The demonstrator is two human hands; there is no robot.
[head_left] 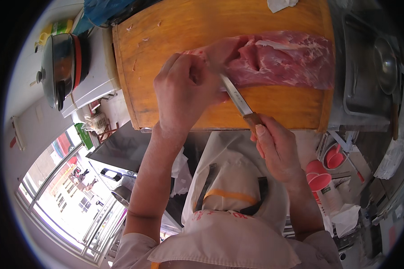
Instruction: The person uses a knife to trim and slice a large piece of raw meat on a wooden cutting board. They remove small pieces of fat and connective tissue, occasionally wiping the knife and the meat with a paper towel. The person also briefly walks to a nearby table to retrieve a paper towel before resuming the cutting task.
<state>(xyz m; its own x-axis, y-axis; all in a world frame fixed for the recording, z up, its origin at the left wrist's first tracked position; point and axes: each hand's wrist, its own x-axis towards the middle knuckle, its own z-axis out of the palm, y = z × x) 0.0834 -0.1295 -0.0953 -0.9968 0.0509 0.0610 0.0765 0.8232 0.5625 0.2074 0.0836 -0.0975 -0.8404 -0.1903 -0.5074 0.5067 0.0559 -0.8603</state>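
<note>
A long slab of raw red meat (pixel 283 62) with pale streaks of fat lies across the wooden cutting board (pixel 161 27). My right hand (pixel 278 148) is closed round the brown handle of a knife (pixel 239 99). The blade slants up and left to the meat's left end, where its tip is hidden and blurred. At that same end my left hand (pixel 179 89) is closed on the meat, thumb and fingers pinched together. A bit of red meat shows just under my left hand, near the blade.
Right of the board is a metal tray (pixel 352 67) with a steel ladle (pixel 385 62). A lidded pan (pixel 56 69) stands on a white surface at left. Blue plastic (pixel 98 11) lies at the far left corner. Red scoops (pixel 318 175) sit lower right.
</note>
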